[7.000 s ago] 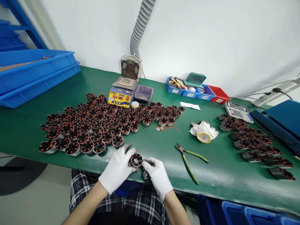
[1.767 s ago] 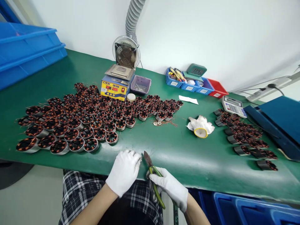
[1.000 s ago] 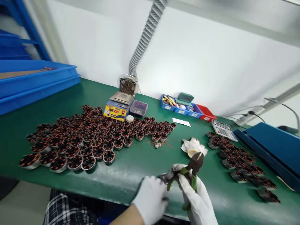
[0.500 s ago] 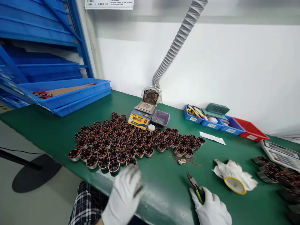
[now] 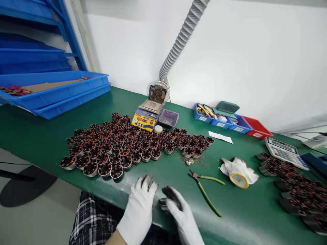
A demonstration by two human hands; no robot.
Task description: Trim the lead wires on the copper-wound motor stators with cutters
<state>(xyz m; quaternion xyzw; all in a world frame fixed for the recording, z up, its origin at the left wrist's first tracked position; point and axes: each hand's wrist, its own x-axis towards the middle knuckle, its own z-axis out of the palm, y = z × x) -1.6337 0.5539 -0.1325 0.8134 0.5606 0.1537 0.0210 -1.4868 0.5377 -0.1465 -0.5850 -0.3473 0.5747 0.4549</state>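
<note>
Down at the near edge of the green mat (image 5: 38, 136), both gloved hands sit close together. The left hand (image 5: 140, 207) lies flat with its fingers spread, and I can't see anything in it. The right hand (image 5: 178, 212) has its fingers curled and is mostly a smear. There's something dark at the tips, so honestly I can't tell if it's pinching a part or that's just grubby glove.

The green-handled cutters (image 5: 195, 176) lie loose on the mat just right of that hand, with nobody touching them. The nearest wound coil (image 5: 117, 171) sits at the front corner of the big batch (image 5: 133, 144), a bit beyond the left fingertips and not touching them.

My take on doing this bit well:
- Grip a coil by its metal outer ring, not the copper, since stray wire ends look like they'd snag knit gloves.
- Lift it straight up, because the neighbours are packed tight and could get dragged along.
- Keep the cutter tips pointing away from the hands.
</note>
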